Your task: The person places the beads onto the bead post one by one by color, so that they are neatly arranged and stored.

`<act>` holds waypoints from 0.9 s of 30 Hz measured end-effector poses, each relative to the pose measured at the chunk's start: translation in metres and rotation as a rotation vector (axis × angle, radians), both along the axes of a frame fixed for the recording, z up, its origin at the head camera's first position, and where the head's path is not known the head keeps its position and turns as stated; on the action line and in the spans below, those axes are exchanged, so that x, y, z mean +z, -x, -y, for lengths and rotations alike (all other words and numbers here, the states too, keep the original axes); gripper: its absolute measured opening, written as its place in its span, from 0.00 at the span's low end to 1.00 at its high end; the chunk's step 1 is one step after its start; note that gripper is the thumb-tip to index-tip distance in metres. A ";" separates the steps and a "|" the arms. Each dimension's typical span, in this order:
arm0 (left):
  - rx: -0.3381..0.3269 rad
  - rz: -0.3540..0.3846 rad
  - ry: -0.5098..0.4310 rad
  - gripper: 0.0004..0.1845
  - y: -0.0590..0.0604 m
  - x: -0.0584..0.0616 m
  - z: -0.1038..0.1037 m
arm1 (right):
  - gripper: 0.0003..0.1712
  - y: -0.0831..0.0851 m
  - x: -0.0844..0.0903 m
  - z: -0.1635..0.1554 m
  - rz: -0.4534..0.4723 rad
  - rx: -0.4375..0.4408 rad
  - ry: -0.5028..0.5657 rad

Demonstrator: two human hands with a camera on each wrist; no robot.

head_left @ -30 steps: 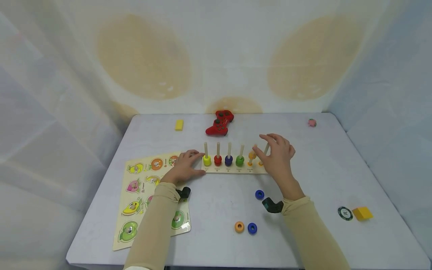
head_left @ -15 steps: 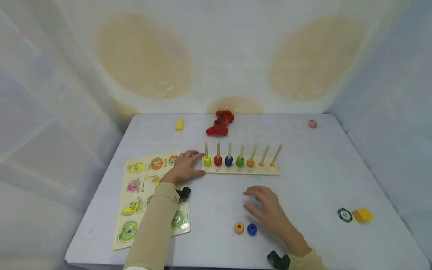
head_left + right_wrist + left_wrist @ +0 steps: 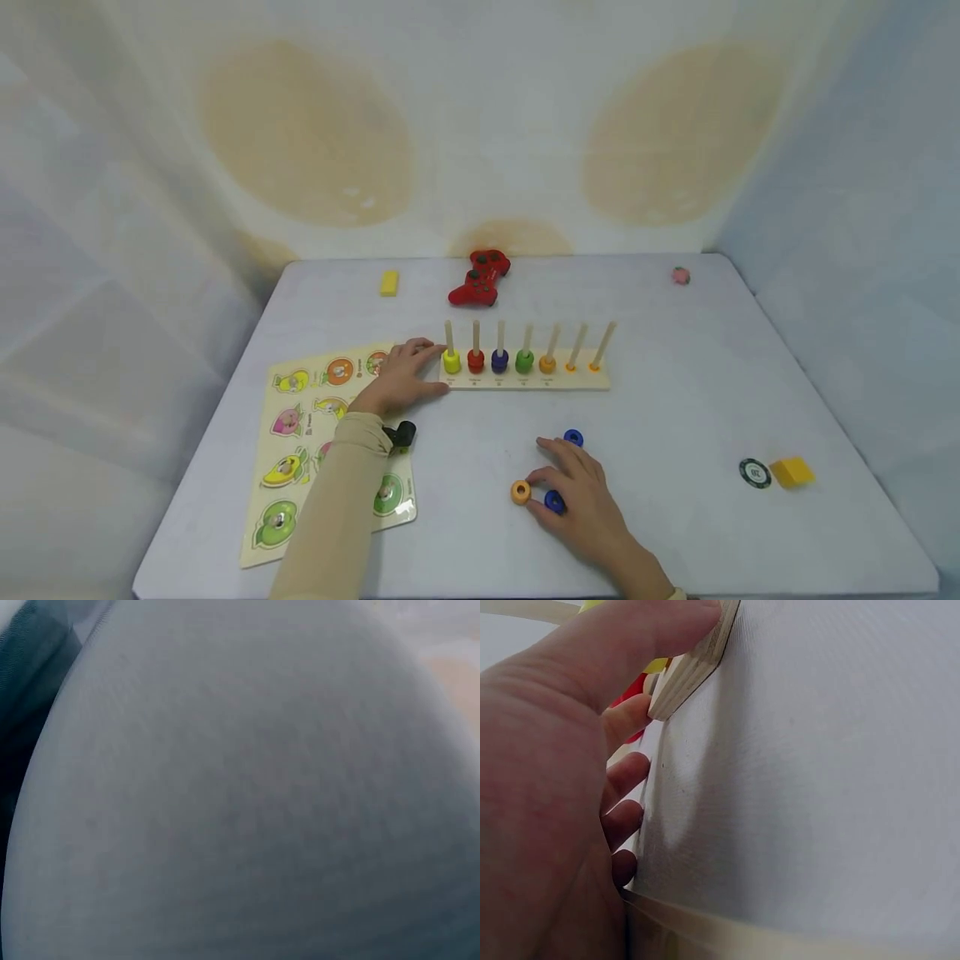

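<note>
A wooden peg board (image 3: 525,382) bears upright pegs, with yellow (image 3: 452,363), red, dark blue, green and orange rings low on them; two right-hand pegs bear none. My left hand (image 3: 397,379) holds the board's left end between thumb and index finger, and the left wrist view has the thumb (image 3: 667,630) along its edge. Nearer the front, my right hand (image 3: 587,504) pinches a loose orange ring (image 3: 521,492) with thumb and index fingertips. One blue ring (image 3: 554,502) lies within the curve of that hand, another (image 3: 573,437) just beyond its fingers.
A fruit puzzle board (image 3: 288,450) lies under my left forearm. Behind the pegs are a red game controller (image 3: 481,279) and a yellow block (image 3: 389,283). To the right lie a round chip (image 3: 755,473), a yellow-orange block (image 3: 792,472) and a small pink piece (image 3: 681,276).
My right hand has left the pegs, where an orange ring slid to the base of its peg, and come toward the front to the loose orange ring. My left hand stays on the peg board.
</note>
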State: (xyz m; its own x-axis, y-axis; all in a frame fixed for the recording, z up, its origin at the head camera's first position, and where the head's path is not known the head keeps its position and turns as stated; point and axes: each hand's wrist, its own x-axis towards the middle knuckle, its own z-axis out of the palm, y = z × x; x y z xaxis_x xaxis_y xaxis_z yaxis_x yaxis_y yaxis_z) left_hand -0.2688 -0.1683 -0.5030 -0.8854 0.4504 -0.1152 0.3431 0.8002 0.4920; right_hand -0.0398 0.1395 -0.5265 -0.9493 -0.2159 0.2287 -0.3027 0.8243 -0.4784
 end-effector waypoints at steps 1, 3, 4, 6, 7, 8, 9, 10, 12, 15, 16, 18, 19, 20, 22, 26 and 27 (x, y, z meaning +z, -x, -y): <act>0.001 -0.002 0.003 0.40 0.000 0.000 0.000 | 0.17 0.001 0.001 0.001 -0.001 0.000 -0.009; 0.003 -0.006 0.013 0.40 0.001 0.002 0.000 | 0.18 0.002 0.003 0.003 0.001 0.015 -0.011; 0.004 -0.006 0.017 0.40 0.001 0.002 0.000 | 0.18 0.003 0.005 0.004 -0.001 0.025 -0.008; 0.005 -0.006 0.020 0.40 0.002 0.004 0.000 | 0.18 0.006 0.007 0.005 -0.012 0.032 0.017; 0.006 -0.005 0.019 0.40 0.002 0.004 0.000 | 0.17 0.007 0.008 0.005 -0.028 0.027 0.049; 0.005 -0.003 0.017 0.40 0.002 0.005 0.000 | 0.17 0.010 0.009 0.005 -0.045 0.018 0.087; 0.005 -0.002 0.014 0.40 0.001 0.005 0.000 | 0.17 0.014 0.011 0.004 -0.071 0.002 0.115; 0.008 -0.002 0.018 0.40 0.001 0.006 0.001 | 0.17 0.020 0.014 0.002 -0.101 -0.016 0.149; 0.015 -0.001 0.017 0.41 0.000 0.006 0.002 | 0.18 0.036 0.024 -0.004 -0.165 -0.065 0.199; 0.030 0.004 0.010 0.41 -0.001 0.006 0.004 | 0.19 0.069 0.051 -0.017 -0.251 -0.157 0.247; 0.033 0.007 0.008 0.41 -0.002 0.005 0.005 | 0.19 0.081 0.061 -0.022 -0.277 -0.184 0.267; 0.033 0.013 -0.001 0.41 -0.002 0.004 0.005 | 0.19 0.102 0.079 -0.029 -0.316 -0.232 0.288; 0.028 0.013 -0.002 0.41 -0.003 0.003 0.005 | 0.19 0.111 0.087 -0.032 -0.329 -0.248 0.297; 0.021 0.011 -0.003 0.41 -0.003 0.002 0.005 | 0.19 0.119 0.093 -0.033 -0.334 -0.257 0.299; 0.009 0.004 -0.004 0.41 -0.003 0.001 0.004 | 0.19 0.132 0.102 -0.036 -0.328 -0.268 0.279; -0.007 -0.005 -0.011 0.41 -0.002 0.001 0.001 | 0.19 0.143 0.110 -0.035 -0.267 -0.281 0.210; -0.005 -0.004 -0.010 0.41 -0.002 0.002 0.000 | 0.20 0.145 0.110 -0.034 -0.256 -0.288 0.192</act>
State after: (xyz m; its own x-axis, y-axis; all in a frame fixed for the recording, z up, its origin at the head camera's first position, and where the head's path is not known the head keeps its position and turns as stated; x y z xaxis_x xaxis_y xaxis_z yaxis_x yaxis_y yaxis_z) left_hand -0.2666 -0.1680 -0.5012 -0.8833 0.4564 -0.1072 0.3493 0.7933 0.4987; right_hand -0.1845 0.1733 -0.4162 -0.8721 0.1191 0.4747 -0.2022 0.7956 -0.5711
